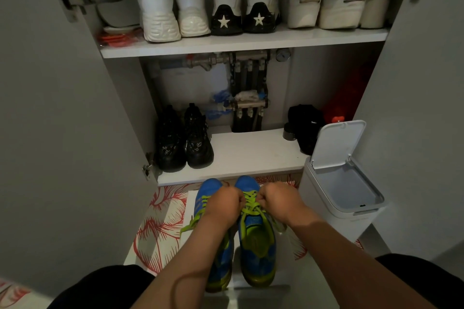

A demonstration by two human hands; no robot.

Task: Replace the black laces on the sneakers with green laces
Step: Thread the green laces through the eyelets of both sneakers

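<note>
- The two blue sneakers sit side by side on the floor in front of you, toes toward the open cabinet, on a white sheet laid over a patterned rug.
- The green laces are threaded in both shoes. No black lace shows anywhere in view.
- Your left hand and right hand meet over the upper eyelets of the shoe on your right.
- Both sets of fingers are curled tight and appear to pinch the lace on either side of the crossing. The fingertips themselves are hidden under the backs of your hands.
- Expect the lace to be light, soft and limp. It will not hold a shape, so grip it close to the eyelet or at its stiff tip, not mid-length.
- The shoe is light and will likely slide on the sheet if you pull hard, so draw both sides evenly or steady the shoe.
- A loose green end trails off the other shoe to your left, so that one probably wants tidying too.
- A white bin stands open just to your right.
</note>
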